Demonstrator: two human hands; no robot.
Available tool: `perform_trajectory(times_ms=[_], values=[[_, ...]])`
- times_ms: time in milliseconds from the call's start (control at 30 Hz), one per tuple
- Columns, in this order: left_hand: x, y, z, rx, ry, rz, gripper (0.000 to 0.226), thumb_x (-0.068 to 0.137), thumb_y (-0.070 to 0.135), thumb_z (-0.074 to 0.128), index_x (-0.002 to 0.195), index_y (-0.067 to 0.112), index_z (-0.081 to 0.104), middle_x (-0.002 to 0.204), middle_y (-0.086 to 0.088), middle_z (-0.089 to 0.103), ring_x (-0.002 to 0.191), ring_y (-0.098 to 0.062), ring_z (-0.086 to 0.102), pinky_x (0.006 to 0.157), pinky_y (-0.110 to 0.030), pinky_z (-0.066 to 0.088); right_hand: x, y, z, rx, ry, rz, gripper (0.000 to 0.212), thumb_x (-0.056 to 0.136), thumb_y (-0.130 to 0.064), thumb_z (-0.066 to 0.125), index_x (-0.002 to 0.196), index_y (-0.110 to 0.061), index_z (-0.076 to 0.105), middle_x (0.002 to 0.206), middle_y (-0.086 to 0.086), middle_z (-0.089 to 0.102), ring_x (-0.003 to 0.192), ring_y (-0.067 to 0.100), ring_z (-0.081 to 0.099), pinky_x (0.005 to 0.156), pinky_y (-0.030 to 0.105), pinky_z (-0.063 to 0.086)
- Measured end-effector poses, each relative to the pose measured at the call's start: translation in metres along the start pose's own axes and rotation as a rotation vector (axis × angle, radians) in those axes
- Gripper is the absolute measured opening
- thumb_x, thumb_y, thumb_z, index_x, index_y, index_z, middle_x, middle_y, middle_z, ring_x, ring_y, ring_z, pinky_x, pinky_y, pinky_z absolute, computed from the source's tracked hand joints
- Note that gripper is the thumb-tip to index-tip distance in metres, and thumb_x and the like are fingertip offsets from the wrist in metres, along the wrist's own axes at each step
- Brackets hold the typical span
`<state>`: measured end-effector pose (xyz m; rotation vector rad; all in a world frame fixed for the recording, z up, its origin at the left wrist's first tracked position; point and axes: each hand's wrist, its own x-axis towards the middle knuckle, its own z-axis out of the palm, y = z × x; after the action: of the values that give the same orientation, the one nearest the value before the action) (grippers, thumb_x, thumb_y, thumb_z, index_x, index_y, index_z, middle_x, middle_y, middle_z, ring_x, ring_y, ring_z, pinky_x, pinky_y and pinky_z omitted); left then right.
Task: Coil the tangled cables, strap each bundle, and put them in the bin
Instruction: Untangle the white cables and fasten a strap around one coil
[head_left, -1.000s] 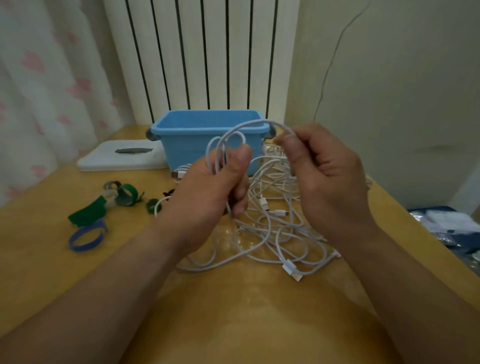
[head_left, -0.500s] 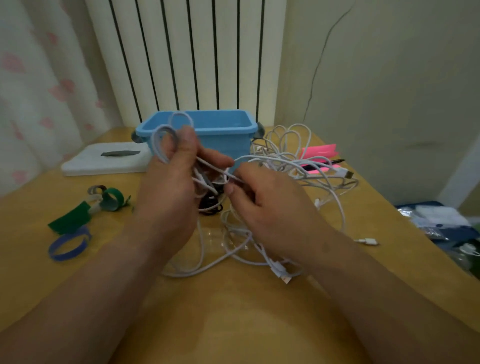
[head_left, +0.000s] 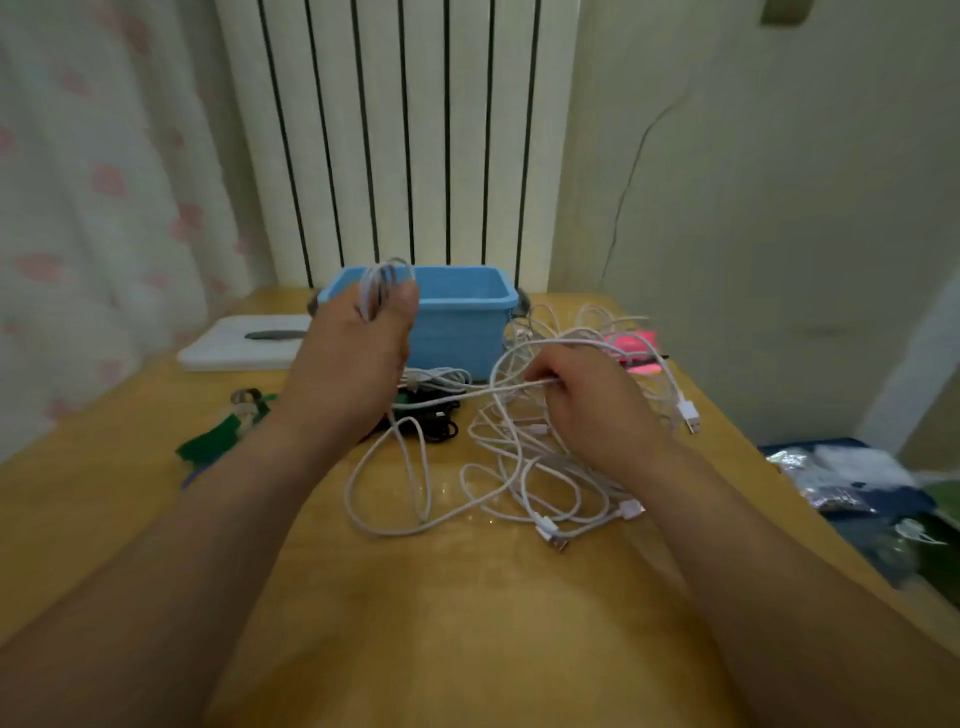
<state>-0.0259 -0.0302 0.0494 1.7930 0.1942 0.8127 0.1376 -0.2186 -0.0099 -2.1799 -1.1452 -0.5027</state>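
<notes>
The left hand is gripping small white cable loops before the blue bin, while the right hand is seemingly pinching a strand above the tangled cables lying on the table.

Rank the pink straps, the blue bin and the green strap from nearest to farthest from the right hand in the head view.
1. The pink straps: just behind the right hand, which pinches a white cable.
2. The blue bin: at the back, to that hand's left.
3. The green strap: far left, well past the bin.
</notes>
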Motion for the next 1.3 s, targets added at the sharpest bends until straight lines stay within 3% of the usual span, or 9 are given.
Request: perform_trajectory(times_ms=[167,300,533,667,767,900,1033,1133,1300], values=[[0.0,0.019,-0.026,0.28,-0.006,-0.034,0.038,0.108,0.05,0.051,0.087,0.019,0.057,0.065,0.001,0.049,0.056,-0.018,0.043,0.061,-0.042,0.039,0.001,0.006,-0.016,0.047,-0.073,0.088,0.014,0.095,-0.014,0.069,0.094,-0.027,0.074,0.092,-0.01,0.073,0.089,0.011,0.066,0.082,0.042,0.057],[-0.011,0.03,-0.048,0.614,-0.016,-0.007,0.041,0.111,0.039,0.052,0.079,0.015,0.057,0.067,0.0,0.054,0.058,-0.017,0.048,0.055,-0.032,0.04,0.002,0.002,-0.031,0.013,-0.161,0.162,0.008,0.098,-0.026,0.073,0.092,-0.022,0.076,0.09,-0.007,0.071,0.091,0.016,0.066,0.08,0.034,0.051],[-0.034,0.049,-0.06,0.598,-0.083,0.068,0.039,0.111,0.042,0.05,0.091,0.011,0.063,0.078,-0.011,0.065,0.062,-0.018,0.053,0.061,-0.036,0.043,0.002,-0.062,-0.099,0.175,-0.405,0.069,0.023,0.103,-0.046,0.063,0.094,-0.034,0.08,0.09,-0.011,0.076,0.091,0.008,0.07,0.084,0.033,0.054],[-0.036,0.062,-0.039,0.443,-0.123,0.005,0.043,0.102,0.062,0.056,0.113,0.022,0.066,0.096,0.0,0.076,0.074,-0.016,0.066,0.068,-0.037,0.055,0.011,-0.088,-0.118,0.413,-0.228,0.11,0.019,0.101,-0.03,0.061,0.1,-0.018,0.076,0.097,-0.001,0.07,0.082,0.017,0.059,0.075,0.036,0.047],[-0.05,0.06,-0.023,0.247,-0.296,-0.127,0.057,0.096,0.077,0.05,0.122,0.028,0.062,0.098,0.002,0.082,0.065,-0.014,0.061,0.06,-0.03,0.053,0.013,-0.096,-0.126,0.529,-0.196,0.131,0.017,0.1,-0.02,0.06,0.088,-0.013,0.07,0.078,-0.01,0.058,0.072,0.014,0.047,0.071,0.036,0.04],[-0.07,0.047,0.0,0.127,-0.485,-0.21,0.064,0.089,0.075,0.058,0.118,0.018,0.063,0.1,-0.009,0.082,0.055,-0.011,0.05,0.053,-0.026,0.043,0.006,-0.099,-0.129,0.4,-0.271,0.185,0.037,0.095,-0.056,0.069,0.1,-0.019,0.07,0.09,-0.002,0.066,0.078,0.014,0.055,0.07,0.032,0.043],[-0.082,0.036,0.015,0.295,-0.627,-0.218,0.044,0.092,0.061,0.073,0.104,0.02,0.067,0.082,-0.007,0.078,0.056,-0.012,0.056,0.058,-0.03,0.048,0.003,-0.1,-0.122,0.335,-0.16,0.14,0.048,0.094,-0.057,0.071,0.097,-0.009,0.068,0.08,0.001,0.06,0.068,0.012,0.051,0.06,0.028,0.041],[-0.088,0.025,0.02,0.312,-0.558,-0.235,0.045,0.104,0.058,0.059,0.092,0.015,0.066,0.066,-0.003,0.064,0.06,-0.016,0.058,0.067,-0.038,0.051,0.003,-0.099,-0.11,0.368,-0.018,0.184,0.052,0.096,-0.054,0.071,0.092,-0.002,0.066,0.072,0.001,0.053,0.06,0.01,0.045,0.058,0.03,0.037],[-0.089,0.023,0.028,-0.363,-0.27,-0.424,0.042,0.107,0.055,0.056,0.087,0.018,0.056,0.063,0.0,0.04,0.06,-0.022,0.048,0.065,-0.038,0.053,-0.012,-0.107,-0.085,0.31,0.069,0.274,0.047,0.109,-0.051,0.045,0.092,-0.014,0.068,0.082,0.001,0.065,0.073,0.015,0.058,0.062,0.032,0.04]])
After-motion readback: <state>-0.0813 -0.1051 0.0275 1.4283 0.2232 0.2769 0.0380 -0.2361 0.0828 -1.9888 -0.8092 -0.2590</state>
